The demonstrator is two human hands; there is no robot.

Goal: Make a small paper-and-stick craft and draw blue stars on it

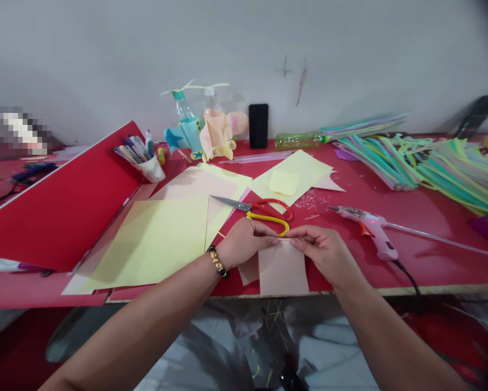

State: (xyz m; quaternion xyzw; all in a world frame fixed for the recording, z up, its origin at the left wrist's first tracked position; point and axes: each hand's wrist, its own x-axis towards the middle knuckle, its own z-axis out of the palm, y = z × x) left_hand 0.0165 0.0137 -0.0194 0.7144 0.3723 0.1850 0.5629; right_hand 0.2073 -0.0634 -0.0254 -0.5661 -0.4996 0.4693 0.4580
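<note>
Red tabletop [423, 260], left hand [244, 241] and right hand [319, 251] pinching pink paper [283, 269]

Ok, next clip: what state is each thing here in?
Pale pink paper rectangle, held up by its top edge
Left hand, pinching that edge
Right hand, pinching that edge
Red-and-yellow-handled steel scissors, closed, lying flat
Pink hot glue gun, lying on its side
Green plastic bottle, lying on its side
Black smartphone, upright against wall

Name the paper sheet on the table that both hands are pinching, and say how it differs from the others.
The small pale pink sheet: the left hand and right hand pinch its top edge, while the larger pale yellow sheet beside them lies unheld.
</note>
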